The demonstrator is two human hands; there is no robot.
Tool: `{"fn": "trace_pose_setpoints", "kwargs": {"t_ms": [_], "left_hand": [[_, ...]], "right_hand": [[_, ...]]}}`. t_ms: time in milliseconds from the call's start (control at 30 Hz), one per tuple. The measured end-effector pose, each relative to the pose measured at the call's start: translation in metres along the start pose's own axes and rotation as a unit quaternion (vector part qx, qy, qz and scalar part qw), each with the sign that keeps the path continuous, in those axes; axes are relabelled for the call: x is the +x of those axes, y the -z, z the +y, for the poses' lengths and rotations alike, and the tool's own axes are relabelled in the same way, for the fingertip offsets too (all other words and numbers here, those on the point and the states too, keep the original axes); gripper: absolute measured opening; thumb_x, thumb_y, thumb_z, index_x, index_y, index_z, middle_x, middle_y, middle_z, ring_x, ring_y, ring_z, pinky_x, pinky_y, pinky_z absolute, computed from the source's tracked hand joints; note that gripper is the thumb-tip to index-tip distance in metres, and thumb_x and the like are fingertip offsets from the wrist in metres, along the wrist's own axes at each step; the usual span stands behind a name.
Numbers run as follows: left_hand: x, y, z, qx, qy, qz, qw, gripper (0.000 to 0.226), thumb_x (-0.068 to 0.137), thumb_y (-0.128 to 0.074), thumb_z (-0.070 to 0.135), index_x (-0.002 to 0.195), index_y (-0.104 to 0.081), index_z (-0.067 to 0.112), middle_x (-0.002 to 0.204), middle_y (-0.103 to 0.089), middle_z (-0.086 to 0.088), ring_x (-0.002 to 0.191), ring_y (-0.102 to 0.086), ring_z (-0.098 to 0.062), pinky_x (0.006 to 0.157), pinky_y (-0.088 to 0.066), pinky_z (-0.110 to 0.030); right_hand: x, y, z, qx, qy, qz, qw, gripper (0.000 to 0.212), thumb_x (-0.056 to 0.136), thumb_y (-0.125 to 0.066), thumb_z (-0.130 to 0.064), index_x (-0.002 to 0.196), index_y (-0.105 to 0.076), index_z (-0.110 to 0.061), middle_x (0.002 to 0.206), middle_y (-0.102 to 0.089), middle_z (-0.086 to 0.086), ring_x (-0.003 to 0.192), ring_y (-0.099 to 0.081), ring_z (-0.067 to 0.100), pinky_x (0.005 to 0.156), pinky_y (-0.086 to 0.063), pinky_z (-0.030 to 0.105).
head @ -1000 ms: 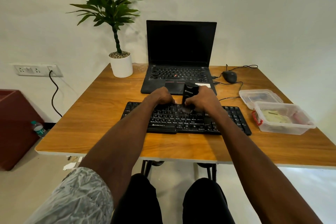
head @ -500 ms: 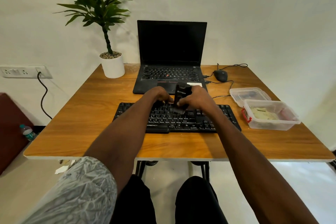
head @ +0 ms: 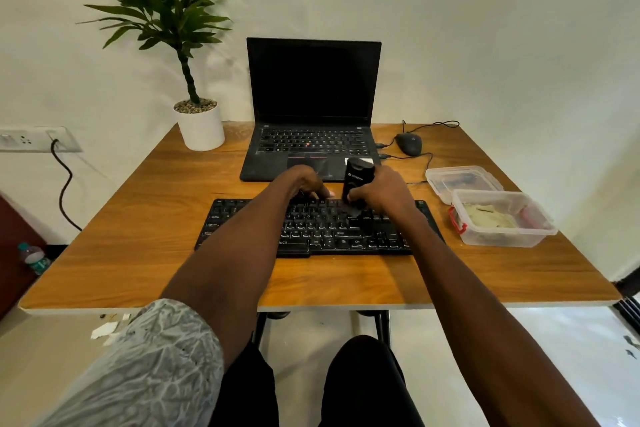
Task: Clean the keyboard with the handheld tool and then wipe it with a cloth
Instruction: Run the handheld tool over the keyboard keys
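A black keyboard [head: 322,229] lies on the wooden desk [head: 138,253] in front of me. My right hand [head: 384,192] grips a black handheld cleaning tool [head: 358,180], held upright with its lower tip down on the keys right of the keyboard's middle. My left hand [head: 306,184] rests with curled fingers on the keyboard's top rows, just left of the tool. A pale cloth [head: 488,217] lies inside a clear plastic box [head: 502,236] at the right.
An open black laptop [head: 313,107] stands behind the keyboard. A potted plant [head: 199,125] is at the back left, a wired mouse [head: 409,143] at the back right. A second clear container [head: 462,178] sits behind the box. My knees are under the desk's front edge.
The tool and my right hand have shifted a little to the right along the keyboard. My left hand stays on the top rows. The camera has panned slightly.
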State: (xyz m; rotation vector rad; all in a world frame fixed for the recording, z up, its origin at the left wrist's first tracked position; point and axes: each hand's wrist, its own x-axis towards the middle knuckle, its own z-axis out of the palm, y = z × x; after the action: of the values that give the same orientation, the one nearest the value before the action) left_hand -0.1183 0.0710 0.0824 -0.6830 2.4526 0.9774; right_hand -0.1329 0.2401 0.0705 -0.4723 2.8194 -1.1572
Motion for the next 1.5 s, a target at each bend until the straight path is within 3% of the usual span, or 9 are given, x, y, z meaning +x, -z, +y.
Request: {"fn": "trace_pose_setpoints", "kwargs": {"t_ms": [200,367,500,667,800,967,1133,1300,1500], "left_hand": [[0.004,-0.003,0.001,-0.024,0.017,-0.014,0.999,0.036,0.088,-0.069,0.025,0.115,-0.060,0.003,0.097,-0.059,-0.007,0.088,-0.053,-0.021,0.086,-0.044,-0.037],[0.005,-0.003,0.001,-0.041,0.035,-0.023,0.998,0.020,0.087,-0.070,0.023,0.089,-0.062,0.005,0.089,-0.059,-0.007,0.081,-0.055,-0.021,0.085,-0.046,-0.038],[0.005,-0.003,0.002,-0.035,0.025,-0.021,0.999,0.023,0.089,-0.068,0.022,0.101,-0.063,0.003,0.093,-0.058,-0.008,0.091,-0.055,-0.024,0.091,-0.044,-0.039],[0.004,-0.004,0.001,-0.041,0.019,-0.010,0.999,0.018,0.090,-0.067,0.020,0.093,-0.061,0.003,0.098,-0.057,-0.008,0.090,-0.056,-0.023,0.093,-0.045,-0.037],[0.006,-0.003,0.002,-0.045,0.022,-0.011,0.999,0.019,0.090,-0.067,0.020,0.079,-0.057,0.007,0.083,-0.056,-0.006,0.073,-0.051,-0.020,0.081,-0.043,-0.035],[0.003,-0.004,0.002,-0.042,0.026,-0.017,0.999,0.018,0.090,-0.067,0.018,0.079,-0.057,0.006,0.081,-0.055,-0.007,0.070,-0.051,-0.018,0.080,-0.043,-0.033],[0.000,-0.005,0.003,-0.033,0.016,-0.002,0.999,0.019,0.089,-0.067,0.018,0.096,-0.060,0.001,0.089,-0.055,-0.009,0.095,-0.054,-0.026,0.096,-0.043,-0.041],[0.000,-0.006,0.004,-0.035,0.024,-0.004,0.999,0.019,0.089,-0.067,0.019,0.082,-0.057,0.005,0.084,-0.054,-0.008,0.087,-0.053,-0.023,0.094,-0.044,-0.039],[0.000,-0.008,0.003,-0.036,0.017,0.000,0.999,0.032,0.089,-0.067,0.019,0.114,-0.059,0.002,0.106,-0.053,-0.010,0.114,-0.052,-0.029,0.102,-0.040,-0.041]], "right_hand": [[0.003,-0.004,0.005,0.026,-0.001,-0.076,0.997,0.049,0.070,-0.083,-0.023,0.112,-0.060,-0.013,0.098,-0.068,0.003,0.081,-0.066,0.014,0.062,-0.053,0.026],[0.011,0.010,0.013,-0.029,-0.001,0.021,0.999,0.049,0.071,-0.081,-0.025,0.114,-0.061,-0.012,0.105,-0.069,0.005,0.089,-0.066,0.019,0.071,-0.056,0.032],[0.008,0.004,0.015,0.044,-0.015,-0.085,0.995,0.051,0.070,-0.083,-0.021,0.114,-0.060,-0.011,0.104,-0.069,0.005,0.088,-0.067,0.018,0.073,-0.057,0.032],[0.014,0.020,0.020,-0.024,-0.020,0.013,0.999,0.053,0.070,-0.082,-0.025,0.117,-0.061,-0.012,0.107,-0.067,0.005,0.090,-0.066,0.021,0.075,-0.058,0.037],[0.005,0.016,0.019,0.045,-0.017,-0.098,0.994,0.045,0.071,-0.082,-0.018,0.110,-0.060,-0.013,0.104,-0.069,0.006,0.088,-0.067,0.019,0.080,-0.058,0.037],[0.010,0.030,0.026,0.001,-0.043,0.010,0.999,0.051,0.072,-0.082,-0.020,0.118,-0.061,-0.011,0.108,-0.069,0.008,0.087,-0.067,0.020,0.074,-0.058,0.035],[0.000,0.024,0.022,0.050,-0.027,-0.093,0.994,0.040,0.072,-0.082,-0.016,0.106,-0.060,-0.016,0.106,-0.069,0.007,0.091,-0.067,0.020,0.079,-0.058,0.037],[0.006,0.032,0.030,-0.008,-0.040,0.012,0.999,0.051,0.071,-0.082,-0.022,0.117,-0.062,-0.012,0.108,-0.070,0.009,0.087,-0.068,0.020,0.077,-0.059,0.038],[-0.003,0.018,0.016,-0.019,0.007,-0.048,0.999,0.051,0.070,-0.083,-0.022,0.115,-0.063,-0.013,0.108,-0.069,0.005,0.090,-0.065,0.018,0.072,-0.055,0.030]]}}
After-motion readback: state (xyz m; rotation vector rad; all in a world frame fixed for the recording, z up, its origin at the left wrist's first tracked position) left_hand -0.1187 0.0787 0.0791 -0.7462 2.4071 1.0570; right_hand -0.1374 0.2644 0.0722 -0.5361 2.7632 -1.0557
